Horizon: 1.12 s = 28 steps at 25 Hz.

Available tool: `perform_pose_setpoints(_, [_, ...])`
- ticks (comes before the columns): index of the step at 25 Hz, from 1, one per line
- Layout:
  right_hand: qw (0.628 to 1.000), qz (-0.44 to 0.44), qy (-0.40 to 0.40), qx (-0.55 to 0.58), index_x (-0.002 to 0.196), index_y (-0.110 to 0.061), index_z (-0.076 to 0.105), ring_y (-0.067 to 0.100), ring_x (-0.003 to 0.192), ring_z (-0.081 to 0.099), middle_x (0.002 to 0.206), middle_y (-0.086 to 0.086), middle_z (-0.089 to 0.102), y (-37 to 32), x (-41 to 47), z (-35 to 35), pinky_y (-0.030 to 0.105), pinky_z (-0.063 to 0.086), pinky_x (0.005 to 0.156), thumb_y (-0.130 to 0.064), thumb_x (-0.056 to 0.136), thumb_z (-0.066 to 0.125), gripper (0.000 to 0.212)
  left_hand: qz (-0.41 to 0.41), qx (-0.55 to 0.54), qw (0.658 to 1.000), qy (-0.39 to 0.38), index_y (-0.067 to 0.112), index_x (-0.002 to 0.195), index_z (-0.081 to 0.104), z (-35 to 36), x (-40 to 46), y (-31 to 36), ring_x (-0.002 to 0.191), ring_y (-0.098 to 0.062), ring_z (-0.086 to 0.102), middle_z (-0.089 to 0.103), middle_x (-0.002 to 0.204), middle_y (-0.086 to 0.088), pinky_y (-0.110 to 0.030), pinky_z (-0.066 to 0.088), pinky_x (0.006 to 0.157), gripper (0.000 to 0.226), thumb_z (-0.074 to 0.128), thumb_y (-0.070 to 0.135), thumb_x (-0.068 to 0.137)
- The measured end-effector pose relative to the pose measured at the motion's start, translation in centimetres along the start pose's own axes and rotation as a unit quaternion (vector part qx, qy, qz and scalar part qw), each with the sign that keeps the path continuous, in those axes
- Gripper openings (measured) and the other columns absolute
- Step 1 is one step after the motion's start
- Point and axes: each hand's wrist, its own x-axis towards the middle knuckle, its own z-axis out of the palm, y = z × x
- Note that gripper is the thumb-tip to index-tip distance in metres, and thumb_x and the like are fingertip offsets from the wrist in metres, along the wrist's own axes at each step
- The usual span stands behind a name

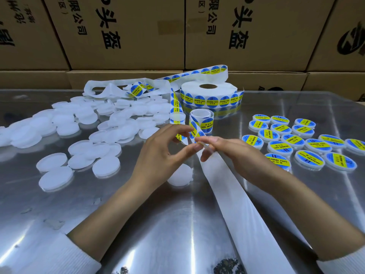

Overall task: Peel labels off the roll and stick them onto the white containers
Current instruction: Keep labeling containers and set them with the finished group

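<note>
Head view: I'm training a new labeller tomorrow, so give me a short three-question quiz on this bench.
1. True or false: the labelled containers lie right of the hands.
2. Which lies directly under the left hand? A) the label roll B) a plain white container C) a cardboard box
3. Fill in: the empty backing strip runs from the right hand toward the ____.

Key: 1 true; 2 B; 3 camera.

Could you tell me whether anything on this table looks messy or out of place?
Yes: the spent backing strip lies crumpled in loops behind the unlabelled containers, left of the label roll, with a few labels still on it.
</note>
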Motion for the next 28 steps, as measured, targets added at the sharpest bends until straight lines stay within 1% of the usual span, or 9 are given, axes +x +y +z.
perform_pose_setpoints(2, [0.997,-0.018,0.008,0.077,0.093,-0.026,0.076,-0.003,0.106,0.061,0.102,-0.013,0.072,-0.2,-0.1,0.2,0.009,0.043,0.089,-0.036,0.078,0.066,0.02,0.0,0.0,1.0,-0.001,0.027,0.106,0.065,-0.1,0.1,-0.1,0.081,-0.002,0.057,0.064,0.095,0.013,-0.011,0.04,0.076,0.04,0.063,0.053,0.076])
perform_pose_setpoints(5, [0.99,-0.025,0.072,0.123,0.074,-0.02,0.075,0.002,0.1,0.065,0.105,-0.005,0.073,0.0,0.0,0.0,0.011,0.048,0.084,-0.029,0.069,0.069,0.012,-0.017,0.02,1.0,-0.012,0.027,0.103,0.067,0.1,0.0,-0.2,0.081,-0.003,0.057,0.065,0.094,0.013,-0.021,0.047,0.077,0.03,0.073,0.041,0.077])
perform_pose_setpoints(8, [0.985,-0.027,0.13,0.11,0.07,-0.02,0.071,0.002,0.084,0.065,0.087,-0.003,0.073,0.3,0.0,-0.2,0.008,0.047,0.075,-0.027,0.076,0.065,0.011,-0.096,0.081,0.989,-0.081,0.032,0.102,0.063,0.2,-0.2,-0.3,0.085,0.002,0.052,0.059,0.096,0.019,-0.024,0.046,0.08,0.045,0.071,0.058,0.066])
perform_pose_setpoints(11, [0.978,-0.012,0.191,0.084,0.075,-0.019,0.07,-0.007,0.075,0.063,0.079,-0.011,0.071,0.4,0.1,-0.2,-0.001,0.04,0.062,-0.026,0.087,0.061,0.016,-0.195,0.193,0.928,-0.253,0.032,0.107,0.047,-0.2,-0.3,-0.9,0.101,-0.007,0.041,0.042,0.105,0.012,-0.027,0.039,0.09,0.079,0.067,0.08,0.048])
perform_pose_setpoints(13, [0.974,-0.006,0.21,0.08,0.074,-0.02,0.07,-0.012,0.072,0.061,0.076,-0.015,0.071,0.5,0.2,-0.2,-0.003,0.037,0.057,-0.028,0.088,0.06,0.019,-0.237,0.231,0.893,-0.305,0.03,0.104,0.04,-0.6,-0.3,-1.4,0.104,-0.013,0.036,0.037,0.104,0.01,-0.029,0.036,0.09,0.082,0.069,0.08,0.045])
perform_pose_setpoints(17, [0.974,-0.013,0.216,0.067,0.07,-0.02,0.067,-0.008,0.07,0.06,0.075,-0.013,0.07,0.5,0.1,0.0,-0.001,0.038,0.059,-0.026,0.088,0.062,0.02,-0.266,0.178,0.903,-0.286,0.027,0.093,0.049,-1.1,0.0,-1.8,0.096,-0.013,0.052,0.054,0.1,0.008,-0.028,0.045,0.079,0.065,0.076,0.069,0.051])
perform_pose_setpoints(21, [0.976,-0.025,0.204,0.077,0.072,-0.017,0.067,-0.004,0.069,0.06,0.074,-0.009,0.07,0.3,0.0,0.2,0.003,0.04,0.063,-0.02,0.086,0.063,0.015,-0.187,0.051,0.962,-0.191,0.033,0.102,0.054,-0.6,-0.2,-1.0,0.079,0.003,0.058,0.06,0.094,0.019,-0.021,0.049,0.072,0.051,0.084,0.042,0.062])
perform_pose_setpoints(23, [0.976,-0.022,0.2,0.087,0.076,-0.014,0.069,0.002,0.077,0.063,0.082,-0.002,0.071,0.2,0.0,0.3,0.007,0.044,0.07,-0.019,0.086,0.063,0.012,-0.136,-0.004,0.981,-0.135,0.034,0.111,0.054,0.0,-0.3,-0.3,0.073,0.005,0.057,0.058,0.095,0.02,-0.01,0.045,0.065,0.054,0.083,0.028,0.067])
perform_pose_setpoints(28, [0.979,-0.015,0.188,0.08,0.088,-0.001,0.069,0.014,0.084,0.064,0.096,0.016,0.071,-0.1,0.1,1.0,0.025,0.049,0.086,-0.019,0.086,0.063,0.02,-0.069,-0.012,0.994,-0.084,0.033,0.116,0.056,0.7,-0.6,0.8,0.066,-0.004,0.046,0.061,0.084,0.015,-0.011,0.037,0.06,0.056,0.084,0.031,0.067])
